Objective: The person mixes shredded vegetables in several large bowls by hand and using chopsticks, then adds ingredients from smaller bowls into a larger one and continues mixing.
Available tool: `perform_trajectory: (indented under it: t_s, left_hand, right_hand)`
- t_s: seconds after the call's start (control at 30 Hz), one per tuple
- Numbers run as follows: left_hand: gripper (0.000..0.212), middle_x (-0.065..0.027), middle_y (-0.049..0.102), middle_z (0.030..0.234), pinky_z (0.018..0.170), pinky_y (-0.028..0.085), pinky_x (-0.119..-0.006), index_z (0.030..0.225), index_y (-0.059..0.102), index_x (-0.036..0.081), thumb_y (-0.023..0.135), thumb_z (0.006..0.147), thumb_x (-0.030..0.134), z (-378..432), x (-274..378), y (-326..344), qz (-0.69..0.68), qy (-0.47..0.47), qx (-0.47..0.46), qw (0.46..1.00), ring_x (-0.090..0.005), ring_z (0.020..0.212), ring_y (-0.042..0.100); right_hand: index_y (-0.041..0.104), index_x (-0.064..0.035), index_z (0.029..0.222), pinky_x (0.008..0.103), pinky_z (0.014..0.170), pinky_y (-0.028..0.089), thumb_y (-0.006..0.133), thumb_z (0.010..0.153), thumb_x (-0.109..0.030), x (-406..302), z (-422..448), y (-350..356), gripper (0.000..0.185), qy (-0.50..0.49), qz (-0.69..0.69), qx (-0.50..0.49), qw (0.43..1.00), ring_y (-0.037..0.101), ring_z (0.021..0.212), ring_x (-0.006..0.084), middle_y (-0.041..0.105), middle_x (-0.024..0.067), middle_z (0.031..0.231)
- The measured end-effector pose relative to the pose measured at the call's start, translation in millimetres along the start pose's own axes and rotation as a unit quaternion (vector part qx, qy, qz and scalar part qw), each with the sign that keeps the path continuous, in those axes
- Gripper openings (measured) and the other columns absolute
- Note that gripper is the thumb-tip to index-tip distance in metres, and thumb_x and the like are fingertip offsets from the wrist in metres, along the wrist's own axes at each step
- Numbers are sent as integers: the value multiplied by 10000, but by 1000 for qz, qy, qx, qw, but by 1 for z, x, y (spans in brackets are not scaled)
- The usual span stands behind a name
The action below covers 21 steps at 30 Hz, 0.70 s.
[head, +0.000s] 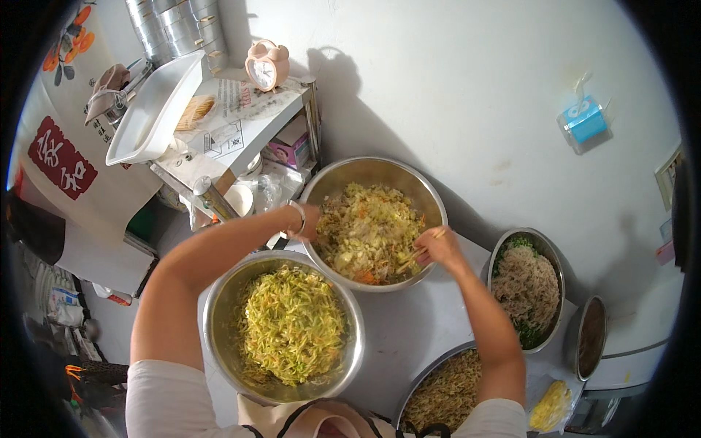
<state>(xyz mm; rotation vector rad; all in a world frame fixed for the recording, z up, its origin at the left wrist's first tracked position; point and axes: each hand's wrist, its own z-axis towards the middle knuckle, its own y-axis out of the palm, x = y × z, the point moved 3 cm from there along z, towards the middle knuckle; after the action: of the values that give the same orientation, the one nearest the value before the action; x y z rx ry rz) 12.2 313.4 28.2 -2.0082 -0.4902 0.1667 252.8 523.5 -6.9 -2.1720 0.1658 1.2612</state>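
Observation:
A large stainless steel bowl [383, 164] holds a mix of shredded vegetables [364, 230] with pale and orange bits. On its right side my right hand [441, 246] is closed on wooden chopsticks [408, 264], whose lower ends reach into the mix. My left hand [310, 222], with a bracelet at the wrist, is at the bowl's left rim; its fingers are blurred and partly hidden, so its grip is unclear. Nearer to me, a second steel bowl [216, 323] contains green and yellow shreds [296, 326].
To the right stand a bowl of noodle-like strands and chopped greens [526, 284] and a smaller steel bowl [591, 339]. A pan of brownish shreds [446, 388] is partly under my right arm. A shelf [263, 123] bears a white tray [159, 115] and an alarm clock [266, 68].

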Motion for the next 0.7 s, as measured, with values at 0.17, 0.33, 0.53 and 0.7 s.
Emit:
perform_trajectory:
  t_s: [0.17, 0.33, 0.53, 0.7]
  left_hand:
    - [341, -216, 687, 865, 781, 530, -407, 762, 712, -1, 680, 744, 337, 0, 23, 15, -171, 16, -77, 982, -341, 827, 670]
    - [244, -199, 673, 759, 699, 542, -425, 659, 679, -5, 580, 741, 202, 0, 8, -22, 25, 108, 138, 984, -348, 734, 668]
    - [243, -222, 677, 861, 750, 545, -423, 846, 689, -8, 594, 747, 193, -24, 25, -70, -30, -4, 130, 991, -358, 848, 669]
    - [247, -237, 667, 815, 749, 539, -447, 791, 687, -13, 563, 765, 199, -15, 7, -57, -72, -21, 166, 983, -382, 809, 664]
  right_hand:
    - [643, 46, 933, 322, 506, 564, 524, 877, -121, 3, -5, 37, 213, -28, 236, 64, 969, 652, 593, 197, 667, 136, 838]
    - [693, 18, 915, 250, 564, 539, 541, 902, -142, -56, -38, 6, 221, -196, 93, 32, 976, 650, 616, 124, 674, 75, 731]
    - [712, -6, 960, 237, 591, 523, 611, 909, -147, -39, -12, 54, 180, -202, 64, -149, 966, 639, 681, 95, 689, 62, 794]
    - [675, 41, 985, 269, 602, 557, 622, 903, -155, -43, 65, 88, 219, -202, 235, -44, 950, 657, 678, 142, 680, 100, 797]
